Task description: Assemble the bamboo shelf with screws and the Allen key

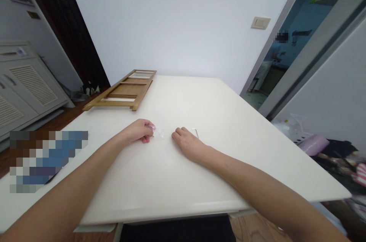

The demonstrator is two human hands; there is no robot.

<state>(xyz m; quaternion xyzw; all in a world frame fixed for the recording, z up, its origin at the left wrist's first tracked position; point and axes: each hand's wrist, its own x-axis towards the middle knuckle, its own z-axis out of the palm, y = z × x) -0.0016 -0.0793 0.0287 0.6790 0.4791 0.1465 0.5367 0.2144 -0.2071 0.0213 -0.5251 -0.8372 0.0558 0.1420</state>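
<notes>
My left hand point(142, 131) is closed on a small clear plastic bag point(158, 133), just above the white table point(183, 181). What the bag holds is too small to make out. To its right, my right hand point(185, 141) rests palm down on the table with its fingers curled in. Anything under those fingers is hidden. A thin metal hex key point(196, 133) lies on the tabletop just beyond the right hand, apart from the fingers and partly behind the wrist.
At the table's far left lies a flat wooden frame with slats point(126, 89). A blurred-out blue item point(51, 162) lies near the left edge. A white wall point(183, 20) borders the far side. Assorted household items point(317, 144) stand beyond the right edge.
</notes>
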